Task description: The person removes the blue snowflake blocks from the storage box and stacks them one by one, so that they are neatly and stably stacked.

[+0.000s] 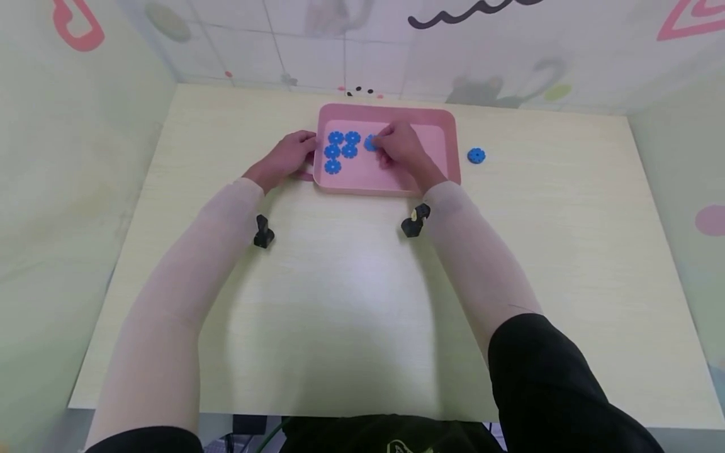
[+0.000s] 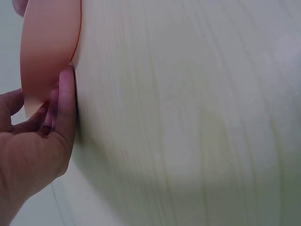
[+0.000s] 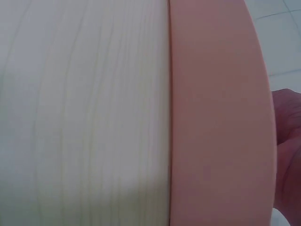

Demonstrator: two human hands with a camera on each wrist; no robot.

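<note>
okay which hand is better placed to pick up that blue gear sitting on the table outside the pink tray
Probably the right hand: the loose blue gear lies just past the pink tray on its side. The left hand rests at the tray's opposite edge, steadying it.

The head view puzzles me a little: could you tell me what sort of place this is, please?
Probably a children's playroom or staged activity corner: a pale wooden table, pastel wall panels with cartoon shapes, and a pink plastic tray of blue flower-shaped plastic discs.
</note>
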